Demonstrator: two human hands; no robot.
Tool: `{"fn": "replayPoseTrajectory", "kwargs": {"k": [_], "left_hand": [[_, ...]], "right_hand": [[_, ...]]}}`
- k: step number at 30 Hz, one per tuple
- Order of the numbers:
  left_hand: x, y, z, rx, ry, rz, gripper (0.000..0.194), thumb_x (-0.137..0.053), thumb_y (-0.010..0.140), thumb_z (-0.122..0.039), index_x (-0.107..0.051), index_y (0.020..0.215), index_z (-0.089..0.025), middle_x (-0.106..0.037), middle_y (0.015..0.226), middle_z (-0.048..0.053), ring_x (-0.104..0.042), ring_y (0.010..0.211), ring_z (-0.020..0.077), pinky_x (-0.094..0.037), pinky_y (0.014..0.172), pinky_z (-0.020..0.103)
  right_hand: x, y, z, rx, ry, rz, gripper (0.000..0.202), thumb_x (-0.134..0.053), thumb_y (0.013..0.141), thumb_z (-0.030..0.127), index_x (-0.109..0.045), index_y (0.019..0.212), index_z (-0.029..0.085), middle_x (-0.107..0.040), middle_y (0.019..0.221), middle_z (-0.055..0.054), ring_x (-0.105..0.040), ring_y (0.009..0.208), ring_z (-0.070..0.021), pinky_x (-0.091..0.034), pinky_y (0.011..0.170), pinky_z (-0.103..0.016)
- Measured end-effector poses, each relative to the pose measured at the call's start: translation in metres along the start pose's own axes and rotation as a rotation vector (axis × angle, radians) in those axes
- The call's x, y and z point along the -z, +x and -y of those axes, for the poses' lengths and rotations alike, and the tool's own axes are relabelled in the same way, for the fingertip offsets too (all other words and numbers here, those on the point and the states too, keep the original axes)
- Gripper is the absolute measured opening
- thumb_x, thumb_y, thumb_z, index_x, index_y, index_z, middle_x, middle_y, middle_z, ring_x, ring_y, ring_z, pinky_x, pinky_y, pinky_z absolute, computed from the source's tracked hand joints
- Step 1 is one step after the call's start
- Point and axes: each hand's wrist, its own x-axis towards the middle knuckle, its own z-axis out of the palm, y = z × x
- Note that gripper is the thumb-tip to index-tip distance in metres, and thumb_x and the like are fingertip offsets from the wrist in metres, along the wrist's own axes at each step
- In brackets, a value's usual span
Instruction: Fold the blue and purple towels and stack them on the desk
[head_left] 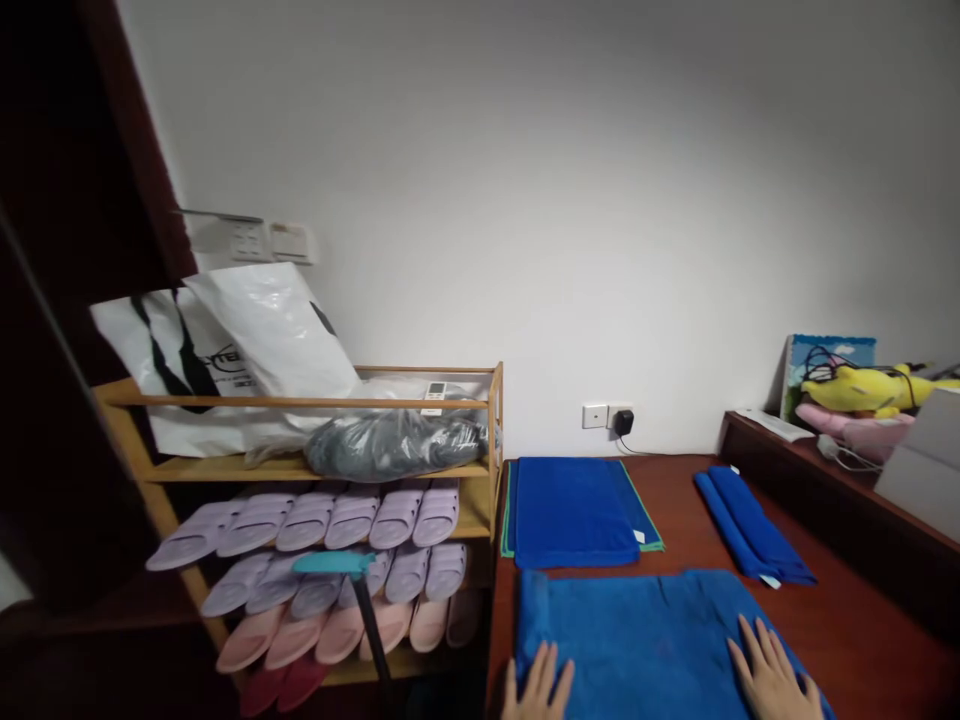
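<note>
When smoothing cloth on the table [671, 490], work from the middle outward with the whole palm. Find the blue towel [637, 650] at the bottom of the view, spread on the tabletop, just in front of the back towels [577, 510]; can't tell if touching them. Looks nearly flat, but see the wavy far edge and the slightly raised far left corner. Would fix those first: pull that edge straight, then press down with even weight. Avoid shoving forward, or risk pushing into the back towels and skewing them. Also mind the narrow towel [757, 525], off to the right and apart from the rest.

Note the left hand [538, 685] near the towel's left edge and the right hand [776, 675] near the right: both spread, palms down, fingers parted, gripping nothing. Good stance for pinning both sides at once; don't drag one side harder, or expect a slant.

On writing, start with the bag [199, 435] on the rack [217, 468]: can make out black capitals, roughly "YTE", not the full word; can't read the smaller line below. On the remote [435, 395], see a small display and faint marks, not legible. Last, spot white tags [639, 537] on the back towels and narrow towel: too small to read.
</note>
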Motion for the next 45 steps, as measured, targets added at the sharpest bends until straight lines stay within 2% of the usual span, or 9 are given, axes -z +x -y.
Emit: {"fn": "replayPoseTrajectory", "kwargs": {"k": [4,9,13,17,21,26,30,37,45], "left_hand": [[0.049,-0.039,0.04,0.123,0.161,-0.062,0.058,-0.047,0.076,-0.042,-0.043,0.133,-0.033,-0.031,0.148,0.004,-0.022,0.137,0.032,-0.008,0.11,0.058],[0.086,-0.04,-0.003,0.237,0.264,-0.155,0.052,-0.038,0.08,-0.035,-0.057,0.123,-0.014,-0.041,0.142,0.016,-0.026,0.135,0.0329,-0.005,0.111,0.056],[0.074,-0.027,-0.052,-0.007,0.062,-0.157,0.056,-0.034,0.085,-0.039,-0.04,0.137,-0.018,-0.015,0.152,0.006,-0.01,0.14,0.0251,-0.007,0.114,0.048],[0.036,-0.015,-0.068,-0.1,-0.087,-0.057,0.058,-0.028,0.089,-0.041,-0.023,0.144,-0.025,-0.01,0.153,0.0,-0.009,0.14,0.0227,-0.012,0.114,0.049],[0.021,-0.009,-0.046,-0.018,-0.069,-0.08,0.059,-0.036,0.086,-0.043,-0.021,0.142,-0.034,-0.009,0.153,-0.004,-0.007,0.14,0.0233,-0.009,0.113,0.051],[0.057,-0.019,0.0,0.275,0.09,-0.039,0.063,-0.037,0.083,-0.035,-0.021,0.143,-0.028,-0.011,0.153,0.001,-0.006,0.14,0.0222,0.0,0.112,0.052],[0.081,-0.031,0.035,0.442,0.053,0.062,0.067,-0.039,0.082,-0.032,-0.016,0.144,-0.025,-0.015,0.153,0.006,-0.006,0.14,0.0279,-0.008,0.109,0.057],[0.075,-0.036,0.059,0.238,-0.286,0.07,0.077,-0.038,0.074,-0.012,-0.012,0.146,-0.015,-0.021,0.151,0.005,-0.023,0.136,0.012,-0.019,0.111,0.027],[0.079,-0.056,0.084,0.155,-0.107,0.145,0.104,-0.038,0.05,0.002,-0.013,0.144,-0.035,-0.015,0.151,-0.008,-0.014,0.138,0.0132,-0.022,0.111,0.031]], "right_hand": [[-0.004,0.005,0.002,-0.119,0.003,0.009,0.065,-0.018,0.08,0.05,-0.037,0.138,0.027,-0.031,0.148,-0.004,-0.019,0.138,-0.0251,-0.025,0.103,-0.057],[-0.012,0.008,-0.002,-0.178,0.029,0.005,0.071,-0.012,0.082,0.056,-0.025,0.143,0.024,-0.023,0.151,-0.005,-0.017,0.139,-0.0219,-0.025,0.104,-0.053],[-0.02,0.01,-0.009,-0.191,0.032,-0.036,0.073,-0.011,0.081,0.06,-0.024,0.143,0.024,-0.023,0.151,-0.006,-0.017,0.139,-0.022,-0.023,0.104,-0.053],[-0.025,0.009,-0.026,-0.193,0.028,-0.041,0.073,-0.012,0.08,0.059,-0.026,0.143,0.025,-0.023,0.151,-0.005,-0.017,0.139,-0.0218,-0.024,0.103,-0.053],[-0.023,0.007,-0.046,-0.192,0.011,-0.037,0.07,-0.012,0.08,0.055,-0.026,0.143,0.026,-0.023,0.151,-0.003,-0.016,0.139,-0.0213,-0.024,0.103,-0.053],[-0.015,0.009,-0.053,-0.245,0.022,-0.014,0.072,-0.011,0.08,0.059,-0.026,0.143,0.027,-0.023,0.152,-0.003,-0.017,0.139,-0.0209,-0.024,0.104,-0.051],[-0.01,0.011,-0.055,-0.265,0.028,-0.003,0.072,-0.01,0.08,0.059,-0.025,0.143,0.027,-0.021,0.152,-0.002,-0.015,0.139,-0.0199,-0.023,0.105,-0.05],[-0.004,0.01,-0.067,-0.283,0.055,-0.004,0.072,-0.01,0.081,0.059,-0.023,0.144,0.028,-0.022,0.152,-0.003,-0.015,0.139,-0.0204,-0.022,0.105,-0.05],[-0.015,0.009,-0.088,-0.274,0.076,0.011,0.067,-0.015,0.082,0.054,-0.025,0.143,0.028,-0.023,0.152,-0.003,-0.018,0.139,-0.0211,-0.023,0.105,-0.05]]}}
